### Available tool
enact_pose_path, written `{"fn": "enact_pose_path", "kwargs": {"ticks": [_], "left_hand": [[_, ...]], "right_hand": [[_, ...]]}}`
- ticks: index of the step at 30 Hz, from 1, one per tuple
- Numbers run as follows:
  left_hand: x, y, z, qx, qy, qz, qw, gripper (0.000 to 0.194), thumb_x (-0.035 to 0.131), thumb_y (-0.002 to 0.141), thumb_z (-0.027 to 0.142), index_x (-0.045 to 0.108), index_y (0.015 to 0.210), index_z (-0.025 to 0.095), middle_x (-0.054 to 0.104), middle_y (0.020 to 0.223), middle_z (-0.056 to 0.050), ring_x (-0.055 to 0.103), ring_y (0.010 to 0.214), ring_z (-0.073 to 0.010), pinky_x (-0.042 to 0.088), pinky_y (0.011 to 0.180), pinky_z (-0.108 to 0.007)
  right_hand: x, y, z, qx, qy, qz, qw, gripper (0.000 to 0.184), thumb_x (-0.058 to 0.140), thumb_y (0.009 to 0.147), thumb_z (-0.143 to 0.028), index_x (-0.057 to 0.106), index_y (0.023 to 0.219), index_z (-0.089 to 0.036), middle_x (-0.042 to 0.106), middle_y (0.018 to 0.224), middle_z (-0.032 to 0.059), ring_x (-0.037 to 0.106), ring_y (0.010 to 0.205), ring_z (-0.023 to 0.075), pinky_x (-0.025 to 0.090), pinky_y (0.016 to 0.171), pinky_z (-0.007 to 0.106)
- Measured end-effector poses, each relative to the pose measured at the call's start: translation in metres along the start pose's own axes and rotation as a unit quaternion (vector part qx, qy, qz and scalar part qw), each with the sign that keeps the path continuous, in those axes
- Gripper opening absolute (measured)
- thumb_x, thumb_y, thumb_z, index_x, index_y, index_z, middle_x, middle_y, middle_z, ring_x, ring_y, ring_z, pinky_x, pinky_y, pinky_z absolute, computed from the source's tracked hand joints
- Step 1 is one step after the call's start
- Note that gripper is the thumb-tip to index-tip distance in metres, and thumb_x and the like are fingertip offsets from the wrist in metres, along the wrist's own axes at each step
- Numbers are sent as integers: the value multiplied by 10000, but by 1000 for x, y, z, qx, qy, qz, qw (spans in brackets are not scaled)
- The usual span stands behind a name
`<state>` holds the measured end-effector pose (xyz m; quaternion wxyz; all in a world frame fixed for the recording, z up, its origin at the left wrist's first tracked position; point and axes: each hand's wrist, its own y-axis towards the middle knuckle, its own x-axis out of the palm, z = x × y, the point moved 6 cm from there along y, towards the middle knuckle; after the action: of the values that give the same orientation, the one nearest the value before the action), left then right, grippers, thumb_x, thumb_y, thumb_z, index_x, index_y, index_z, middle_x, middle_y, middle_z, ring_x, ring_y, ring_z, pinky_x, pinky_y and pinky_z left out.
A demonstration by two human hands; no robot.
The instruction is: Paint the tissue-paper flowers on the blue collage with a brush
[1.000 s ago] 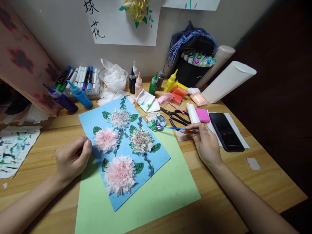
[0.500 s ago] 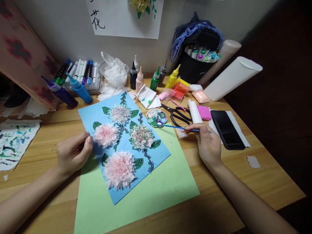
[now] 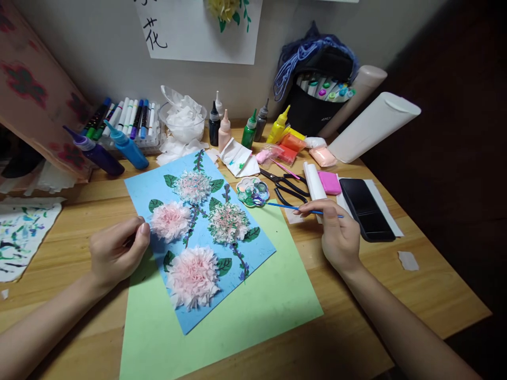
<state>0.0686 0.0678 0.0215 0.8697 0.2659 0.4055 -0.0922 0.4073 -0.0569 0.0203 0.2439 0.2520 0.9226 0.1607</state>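
A blue card [image 3: 158, 187] with several pink and white tissue-paper flowers and green leaves lies tilted on a light green sheet [image 3: 253, 316]. My left hand [image 3: 116, 253] rests at the card's left edge, fingers curled and pinched on that edge. My right hand [image 3: 336, 235] holds a thin blue paintbrush [image 3: 293, 207], whose tip reaches into a small flower-shaped paint palette [image 3: 252, 191] just right of the card.
Black scissors [image 3: 287, 186], a pink block [image 3: 329, 182] and a black phone [image 3: 366, 210] lie at the right. Paint bottles [image 3: 249, 132], markers [image 3: 130, 119], a bowl of white tissue [image 3: 182, 120] and a black marker bag [image 3: 317, 100] line the wall. A paint-stained paper [image 3: 19, 232] lies far left.
The view has shifted slightly. My hands have barely moved; the brush tip stays at the palette.
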Motion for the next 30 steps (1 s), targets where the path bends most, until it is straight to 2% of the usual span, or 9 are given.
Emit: {"fn": "enact_pose_path", "kwargs": {"ticks": [7, 13, 18, 22, 27, 30], "left_hand": [[-1, 3, 2, 40, 13, -13, 999, 239, 490, 751, 159, 458, 517, 191, 469, 463, 33, 361, 410, -80, 310, 460, -215], [-4, 4, 6, 167, -23, 48, 985, 281, 513, 781, 143, 453, 509, 181, 394, 419, 68, 311, 345, -37, 262, 380, -154], [-2, 5, 4, 176, -23, 48, 983, 286, 509, 789, 132, 447, 513, 179, 387, 426, 69, 317, 344, -32, 263, 380, -142], [-2, 5, 4, 172, -23, 45, 984, 287, 507, 791, 140, 447, 514, 181, 383, 426, 68, 315, 344, -35, 263, 378, -145], [-2, 4, 1, 167, -21, 46, 985, 285, 514, 786, 145, 453, 510, 182, 387, 424, 67, 320, 342, -37, 263, 377, -151], [-1, 4, 1, 167, -22, 44, 985, 285, 512, 786, 144, 451, 511, 183, 386, 423, 67, 319, 341, -39, 262, 376, -154]], "right_hand": [[8, -2, 1, 4, 4, -56, 998, 325, 354, 946, -295, 661, 864, -228, 669, 859, 12, 600, 797, 121, 465, 752, 296], [3, -2, -4, -19, -22, -21, 999, 312, 364, 944, -282, 659, 858, -227, 665, 834, 12, 591, 797, 124, 453, 753, 299], [7, -1, -4, 5, -17, -47, 999, 312, 367, 943, -293, 661, 864, -227, 667, 837, 10, 599, 782, 118, 466, 739, 289], [3, -1, -4, 20, -12, -9, 1000, 325, 362, 944, -320, 659, 859, -219, 666, 835, 10, 610, 769, 107, 475, 736, 269], [5, 2, -3, 37, -9, -14, 999, 345, 367, 939, -351, 658, 828, -203, 677, 788, 14, 612, 732, 103, 486, 702, 252], [3, 4, -3, 47, 0, 12, 999, 362, 368, 935, -376, 655, 812, -193, 691, 769, 20, 625, 715, 108, 499, 685, 252]]}}
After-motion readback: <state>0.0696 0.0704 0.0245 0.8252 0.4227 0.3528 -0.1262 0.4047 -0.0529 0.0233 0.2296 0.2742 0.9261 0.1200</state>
